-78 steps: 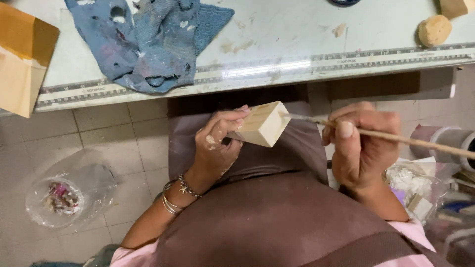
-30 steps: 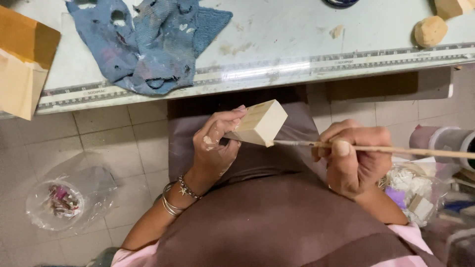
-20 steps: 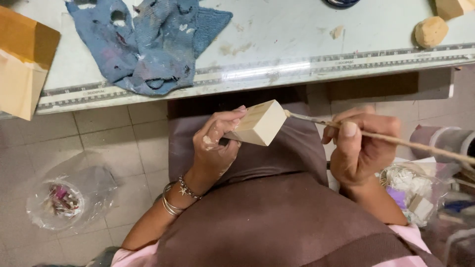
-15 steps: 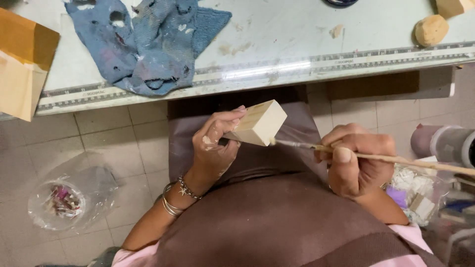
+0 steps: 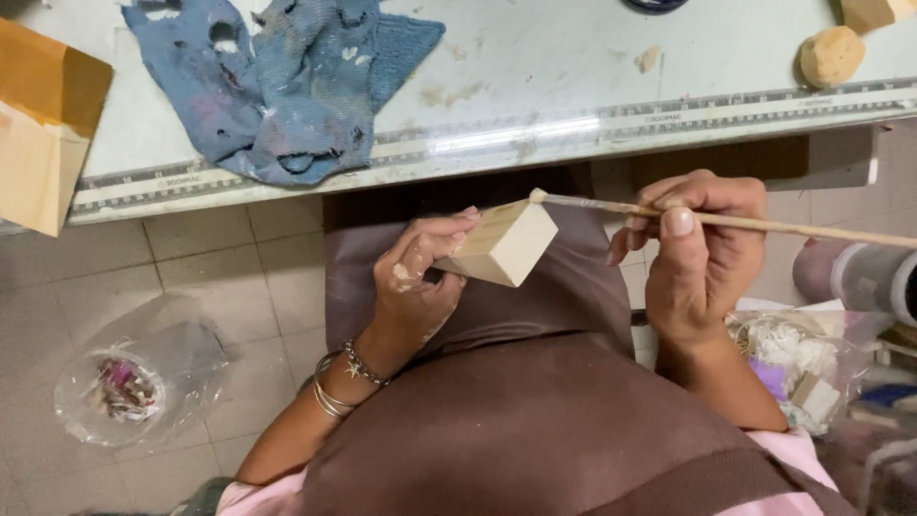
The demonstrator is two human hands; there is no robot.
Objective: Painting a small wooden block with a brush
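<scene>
Pinched in left hand grip: pale wooden block, tilted over brown-aproned lap, below pale surface edge. Closed around thin brush handle: right hand grip, bristle tip touching block's upper corner. On surface, left to right: orange card, paint-stained blue rag, round sponge. On tiled floor, left: clear plastic bag.

Left hand grips pale wood block over lap. Right hand pinches thin brush, tip touching block's upper corner. Blue rag on table; plastic bag on floor.
</scene>
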